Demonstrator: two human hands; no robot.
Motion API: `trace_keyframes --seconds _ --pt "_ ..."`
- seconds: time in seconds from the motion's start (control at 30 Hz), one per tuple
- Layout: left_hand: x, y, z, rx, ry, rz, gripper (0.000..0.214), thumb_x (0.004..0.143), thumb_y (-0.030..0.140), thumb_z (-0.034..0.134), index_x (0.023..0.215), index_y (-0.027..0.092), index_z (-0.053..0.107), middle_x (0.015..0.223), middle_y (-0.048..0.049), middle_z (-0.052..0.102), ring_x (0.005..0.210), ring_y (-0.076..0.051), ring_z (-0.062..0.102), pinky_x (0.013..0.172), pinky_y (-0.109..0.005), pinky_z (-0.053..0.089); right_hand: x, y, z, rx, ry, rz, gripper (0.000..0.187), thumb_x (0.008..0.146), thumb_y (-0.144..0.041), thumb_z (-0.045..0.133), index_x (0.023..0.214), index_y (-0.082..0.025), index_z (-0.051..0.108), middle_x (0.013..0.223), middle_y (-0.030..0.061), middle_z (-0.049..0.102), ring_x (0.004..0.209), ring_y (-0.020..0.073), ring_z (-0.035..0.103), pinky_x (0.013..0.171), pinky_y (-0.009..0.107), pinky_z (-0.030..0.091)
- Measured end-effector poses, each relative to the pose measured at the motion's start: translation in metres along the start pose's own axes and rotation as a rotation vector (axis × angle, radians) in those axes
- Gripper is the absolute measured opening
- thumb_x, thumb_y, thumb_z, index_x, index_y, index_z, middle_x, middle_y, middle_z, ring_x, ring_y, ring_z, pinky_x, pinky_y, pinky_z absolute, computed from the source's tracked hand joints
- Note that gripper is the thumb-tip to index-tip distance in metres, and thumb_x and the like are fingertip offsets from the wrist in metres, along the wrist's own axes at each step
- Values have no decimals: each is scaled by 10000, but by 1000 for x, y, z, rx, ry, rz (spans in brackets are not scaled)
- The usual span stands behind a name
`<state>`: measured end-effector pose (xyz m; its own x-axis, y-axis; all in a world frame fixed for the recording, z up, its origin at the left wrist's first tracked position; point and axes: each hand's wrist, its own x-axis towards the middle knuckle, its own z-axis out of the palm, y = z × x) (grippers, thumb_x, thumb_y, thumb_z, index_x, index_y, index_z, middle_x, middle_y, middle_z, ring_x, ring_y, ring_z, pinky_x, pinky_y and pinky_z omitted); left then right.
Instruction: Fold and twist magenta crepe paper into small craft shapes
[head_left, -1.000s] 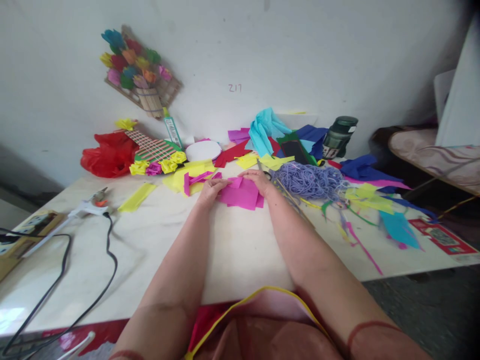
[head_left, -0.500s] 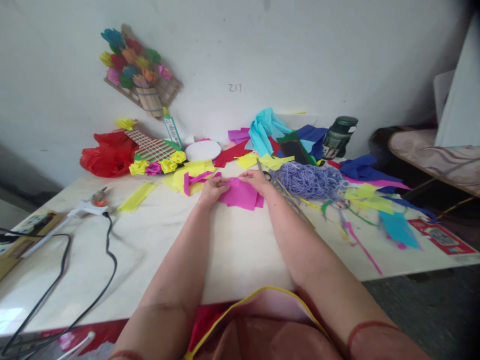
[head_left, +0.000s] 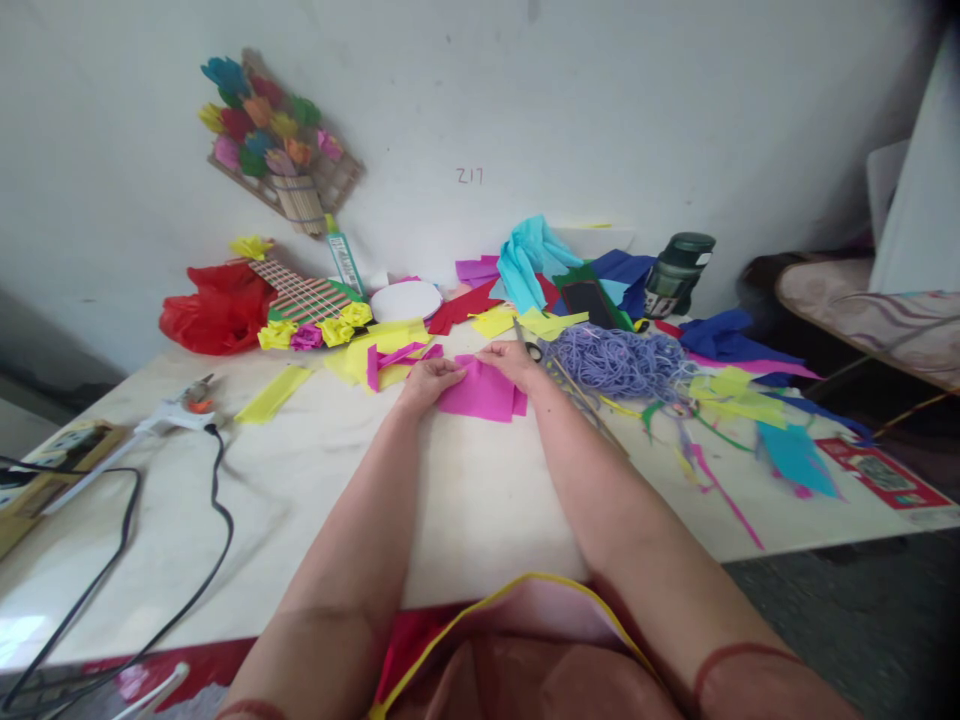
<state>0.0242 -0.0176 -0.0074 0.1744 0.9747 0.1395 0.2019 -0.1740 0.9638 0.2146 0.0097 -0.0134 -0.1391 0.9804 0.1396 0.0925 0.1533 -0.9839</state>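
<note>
Both hands are at a magenta sheet of crepe paper [head_left: 480, 393], which lies over the table in front of me with another magenta layer showing at its lower right. My left hand [head_left: 433, 382] pinches its upper left edge between thumb and fingers. At the top edge, the fingers of my right hand [head_left: 510, 362] are also closed on the paper. Folded magenta strips [head_left: 401, 354] rest on yellow paper [head_left: 352, 362] just beyond my left hand. Scissors [head_left: 531, 348] lie partly hidden beside my right hand.
Purple cord [head_left: 619, 362] is heaped to the right, with paper scraps around it. A dark green jar [head_left: 679, 275] stands behind. On the left are a glue gun [head_left: 180, 410], its black cable [head_left: 221, 500] and a power strip [head_left: 60, 460]. A decorated guitar shape [head_left: 311, 295] leans near the wall.
My left hand has shifted slightly along the upper left edge of the magenta paper, and that edge lies differently. My right hand stays almost where it was.
</note>
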Motion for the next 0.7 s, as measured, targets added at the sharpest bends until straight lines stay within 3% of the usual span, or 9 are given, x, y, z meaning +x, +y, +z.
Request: trace_keyframes --seconds 0.17,0.33,0.53,0.7 --pt "1 2 0 17 3 -14 340 536 419 782 709 144 680 592 -4 591 538 -108 488 499 -227 362 -5 -9 -1 -23 2 -52 339 697 -521 632 695 -183 665 587 -20 597 621 139 528 616 264 422" --pt "1 4 2 2 6 -22 331 535 404 783 698 140 670 547 18 540 498 -85 436 473 -217 314 -8 -14 1 -23 -55 -14 316 597 -466 723 704 -174 668 623 -27 615 597 122 514 613 265 405" --pt "-1 5 3 -25 -4 -7 326 527 393 791 679 138 655 503 42 481 475 -73 395 468 -215 284 -4 -10 3 -17 -32 -29 282 541 -404 755 634 -163 641 597 -38 591 566 98 482 610 256 391" --pt "1 2 3 -43 -46 -4 353 546 419 780 728 133 678 595 1 577 533 -95 477 500 -218 347 -4 -12 4 -46 -51 -68 237 539 -370 754 597 -170 643 592 -25 603 607 117 510 638 257 405"
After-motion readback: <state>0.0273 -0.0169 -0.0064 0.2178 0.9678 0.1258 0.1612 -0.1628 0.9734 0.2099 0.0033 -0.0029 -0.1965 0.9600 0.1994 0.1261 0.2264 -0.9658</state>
